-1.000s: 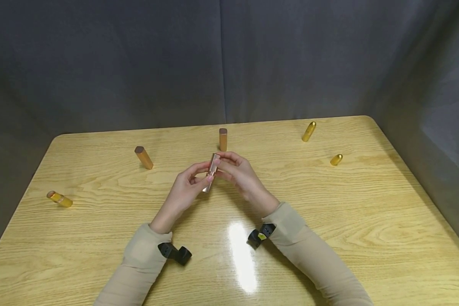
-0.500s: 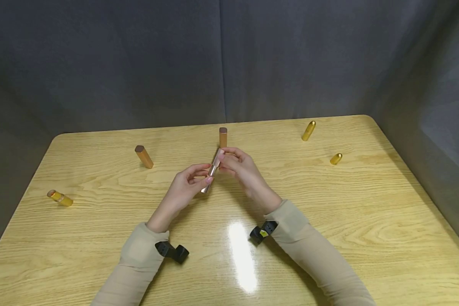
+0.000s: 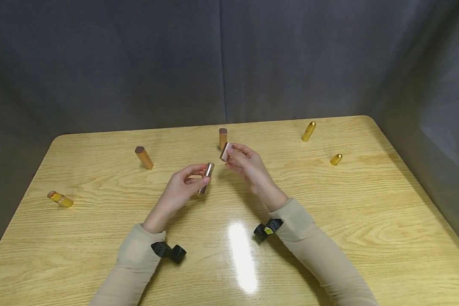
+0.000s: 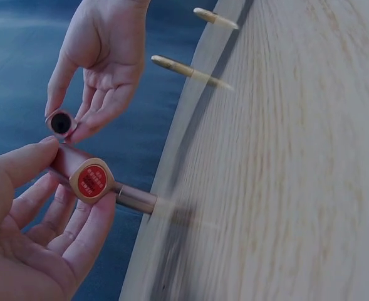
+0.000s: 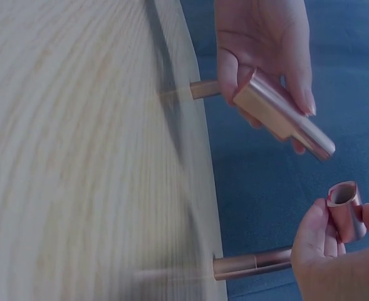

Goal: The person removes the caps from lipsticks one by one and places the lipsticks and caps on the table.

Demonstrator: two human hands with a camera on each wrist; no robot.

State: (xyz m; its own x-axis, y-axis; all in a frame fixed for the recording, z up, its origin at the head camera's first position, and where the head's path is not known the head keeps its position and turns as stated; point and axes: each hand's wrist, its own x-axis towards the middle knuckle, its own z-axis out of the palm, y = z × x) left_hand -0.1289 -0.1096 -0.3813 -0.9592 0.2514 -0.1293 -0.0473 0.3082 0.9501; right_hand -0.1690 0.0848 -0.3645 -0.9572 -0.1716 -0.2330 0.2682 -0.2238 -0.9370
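While my left hand (image 3: 181, 187) pinches a rose-gold lipstick tube (image 3: 209, 169) between thumb and fingers, my right hand (image 3: 250, 168) grips a rose-gold cap (image 3: 225, 152) the same way, the two pieces near but apart, both up off the table (image 3: 367, 204). Tube is tilted, narrower metal neck bare; red label (image 4: 93, 181) on its base, print too blurred for me to read. Cap's hollow end faces the tube side. Copper stick (image 3: 223, 135) behind the cap, second copper stick (image 3: 143, 158) to the left, ringed gold tube (image 3: 60, 199) far left. Right side: tall gold tube (image 3: 308, 131) near the back edge, short gold piece (image 3: 336, 160) closer to me. All five look upright, though lower ends smear in my wrist views.
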